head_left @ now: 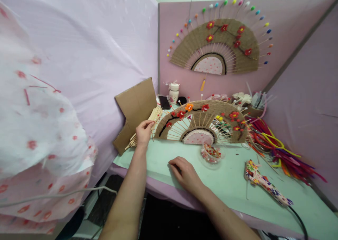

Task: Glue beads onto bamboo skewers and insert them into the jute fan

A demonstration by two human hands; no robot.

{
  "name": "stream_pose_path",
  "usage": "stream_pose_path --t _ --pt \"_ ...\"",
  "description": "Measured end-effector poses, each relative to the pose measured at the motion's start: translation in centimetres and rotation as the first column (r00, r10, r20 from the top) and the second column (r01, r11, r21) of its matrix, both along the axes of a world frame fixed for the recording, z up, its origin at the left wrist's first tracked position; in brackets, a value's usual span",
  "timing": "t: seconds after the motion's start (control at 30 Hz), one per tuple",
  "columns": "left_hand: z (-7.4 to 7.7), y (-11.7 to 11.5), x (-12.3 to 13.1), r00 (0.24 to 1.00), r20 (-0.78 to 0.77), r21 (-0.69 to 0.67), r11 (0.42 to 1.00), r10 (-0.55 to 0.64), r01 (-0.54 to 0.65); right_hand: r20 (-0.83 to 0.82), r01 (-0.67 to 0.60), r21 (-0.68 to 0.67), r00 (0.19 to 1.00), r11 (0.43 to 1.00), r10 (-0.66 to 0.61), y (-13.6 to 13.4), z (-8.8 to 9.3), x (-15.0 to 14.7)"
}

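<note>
My left hand point(144, 131) is pinched beside the left end of a decorated fan point(175, 125). A thin stick with a small red tip appears to be between its fingertips, though the fingers partly hide it. Behind that hand lies a bundle of thin wooden sticks point(156, 114). The fan is twine-covered, with red and orange flowers, a dark branch line and a pink half-round base. My right hand point(185, 173) rests on the table point(161, 160), fingers loosely curled, with nothing visible in them. Beyond it to the right is a clear bowl point(211, 153) of red and pale beads.
A glue gun point(266, 185) with a patterned cover lies at right, its cord trailing off the front. Colourful pipe cleaners point(282, 152) are heaped behind it. Folded cardboard point(138, 106), a phone point(164, 102) and a white jar point(173, 93) stand behind. A larger fan point(195, 44) hangs on the wall.
</note>
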State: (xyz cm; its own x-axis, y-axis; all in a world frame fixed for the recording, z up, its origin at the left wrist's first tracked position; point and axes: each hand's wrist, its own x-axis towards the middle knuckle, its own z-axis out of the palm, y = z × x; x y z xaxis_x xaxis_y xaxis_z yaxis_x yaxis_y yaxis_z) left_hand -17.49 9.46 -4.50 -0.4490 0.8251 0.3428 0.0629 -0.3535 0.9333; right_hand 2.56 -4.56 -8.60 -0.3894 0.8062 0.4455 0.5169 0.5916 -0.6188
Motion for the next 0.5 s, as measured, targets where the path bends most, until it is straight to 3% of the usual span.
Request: stream_pose_path --t 0.5 --pt "0.08 0.04 0.11 1.000 0.015 0.017 1.000 -0.005 0.005 0.002 0.000 0.005 1.000 1.000 0.000 0.01 -0.07 -0.02"
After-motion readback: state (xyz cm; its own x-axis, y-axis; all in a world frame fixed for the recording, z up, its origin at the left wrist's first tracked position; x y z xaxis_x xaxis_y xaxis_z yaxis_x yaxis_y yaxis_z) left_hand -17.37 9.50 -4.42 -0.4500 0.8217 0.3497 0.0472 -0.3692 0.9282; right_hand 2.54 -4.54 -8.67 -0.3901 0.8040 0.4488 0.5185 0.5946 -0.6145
